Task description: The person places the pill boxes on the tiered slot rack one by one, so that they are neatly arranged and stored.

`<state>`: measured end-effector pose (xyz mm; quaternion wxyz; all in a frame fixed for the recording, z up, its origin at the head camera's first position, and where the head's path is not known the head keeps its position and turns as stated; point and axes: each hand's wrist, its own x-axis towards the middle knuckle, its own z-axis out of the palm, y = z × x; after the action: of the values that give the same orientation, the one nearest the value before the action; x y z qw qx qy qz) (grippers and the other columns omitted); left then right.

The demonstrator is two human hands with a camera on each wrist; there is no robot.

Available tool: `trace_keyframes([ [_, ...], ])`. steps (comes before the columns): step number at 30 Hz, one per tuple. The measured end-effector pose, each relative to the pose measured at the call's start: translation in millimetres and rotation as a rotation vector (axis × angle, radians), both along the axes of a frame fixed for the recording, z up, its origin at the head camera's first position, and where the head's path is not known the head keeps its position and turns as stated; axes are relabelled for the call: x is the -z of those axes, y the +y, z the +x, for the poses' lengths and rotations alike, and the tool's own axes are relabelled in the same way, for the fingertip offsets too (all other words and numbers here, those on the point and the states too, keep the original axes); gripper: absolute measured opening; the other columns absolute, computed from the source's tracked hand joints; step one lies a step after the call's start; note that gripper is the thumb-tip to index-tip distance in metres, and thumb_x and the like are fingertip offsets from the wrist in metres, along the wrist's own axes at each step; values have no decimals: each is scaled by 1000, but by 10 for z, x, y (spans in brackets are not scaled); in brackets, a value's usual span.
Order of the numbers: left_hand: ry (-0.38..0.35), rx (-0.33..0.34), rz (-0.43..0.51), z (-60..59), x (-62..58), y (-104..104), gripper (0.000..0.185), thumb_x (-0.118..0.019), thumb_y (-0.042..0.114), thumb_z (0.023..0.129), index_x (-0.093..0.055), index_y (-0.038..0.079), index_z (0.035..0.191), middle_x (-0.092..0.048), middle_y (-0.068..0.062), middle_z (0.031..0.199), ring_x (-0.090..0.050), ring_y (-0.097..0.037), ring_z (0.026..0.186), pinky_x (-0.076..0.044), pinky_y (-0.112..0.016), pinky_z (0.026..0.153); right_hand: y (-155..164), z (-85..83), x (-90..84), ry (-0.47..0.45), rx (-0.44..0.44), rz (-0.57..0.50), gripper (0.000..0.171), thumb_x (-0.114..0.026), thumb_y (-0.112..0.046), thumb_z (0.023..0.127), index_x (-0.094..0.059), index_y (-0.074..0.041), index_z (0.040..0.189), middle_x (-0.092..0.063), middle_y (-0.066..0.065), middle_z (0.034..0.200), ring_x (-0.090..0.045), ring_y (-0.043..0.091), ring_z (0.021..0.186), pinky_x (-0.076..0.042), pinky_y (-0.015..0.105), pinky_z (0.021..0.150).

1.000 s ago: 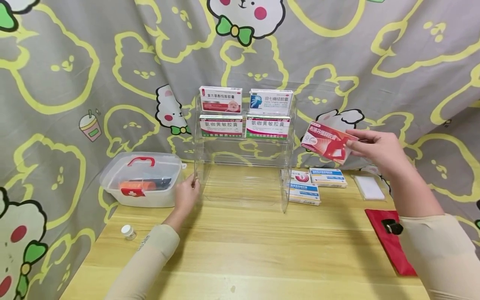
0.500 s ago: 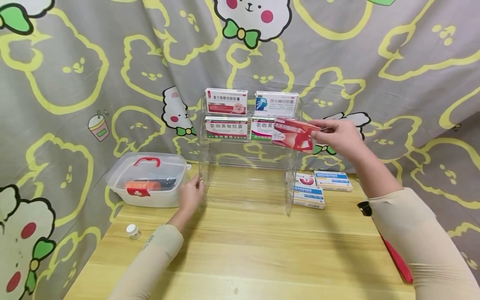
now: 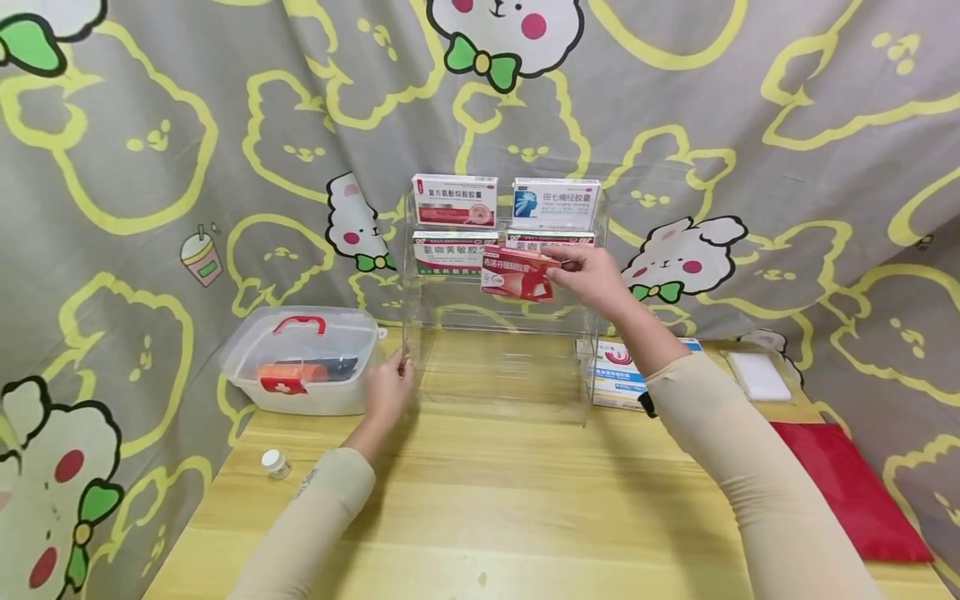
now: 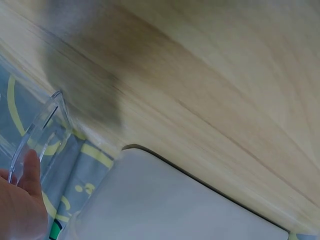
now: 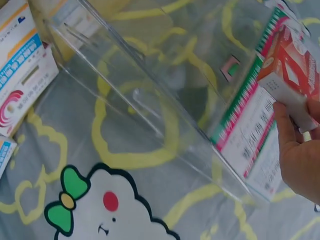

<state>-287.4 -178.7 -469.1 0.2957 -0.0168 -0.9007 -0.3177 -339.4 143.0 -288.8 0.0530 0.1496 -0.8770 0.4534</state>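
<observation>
My right hand (image 3: 588, 279) pinches a red medicine box (image 3: 516, 273) by its right end, in front of the clear acrylic display rack (image 3: 495, 408). In the right wrist view the red box (image 5: 295, 67) overlaps a green-and-white medicine box (image 5: 245, 135). Two white boxes stand on the rack's top tier, one with red (image 3: 455, 200) and one with blue (image 3: 555, 204). Below them are two green-and-white boxes, the left one (image 3: 446, 254) partly covered by the red box. My left hand (image 3: 388, 387) grips the rack's left side panel, as the left wrist view also shows.
A clear first-aid bin (image 3: 300, 400) with a red handle stands left of the rack, a small white-capped bottle (image 3: 276, 463) before it. Several blue-and-white boxes (image 3: 618, 385) lie right of the rack. A white packet (image 3: 757, 375) and a red pouch (image 3: 855, 492) lie farther right.
My right hand has carried the red medicine box leftward from beside the rack to in front of its second tier. The left hand has kept its grip on the side panel.
</observation>
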Motion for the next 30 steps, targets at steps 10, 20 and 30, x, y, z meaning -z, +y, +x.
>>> trace_keyframes([
  [10,-3,7,5,-38,6,19,18,-58,5,85,-68,-2,98,-70,-16,77,-64,-30,64,-55,-40,61,-283,-187,271,62,-11,-1,38,-64,-12,87,-62,-13,125,-62,10,120,-61,22,99,-51,27,72],
  [20,10,6,24,-34,59,-5,18,-59,4,84,-68,-2,100,-70,-17,79,-66,-30,66,-56,-39,62,-650,-213,452,129,-81,74,38,-62,-9,87,-62,-13,125,-62,10,116,-61,24,100,-54,32,74],
  [30,0,1,11,-24,40,-28,20,-59,5,85,-68,-2,101,-71,-16,80,-67,-30,67,-56,-40,63,-844,-240,607,32,-97,27,45,-61,-8,88,-52,-14,131,-57,7,128,-59,22,108,-52,33,88],
])
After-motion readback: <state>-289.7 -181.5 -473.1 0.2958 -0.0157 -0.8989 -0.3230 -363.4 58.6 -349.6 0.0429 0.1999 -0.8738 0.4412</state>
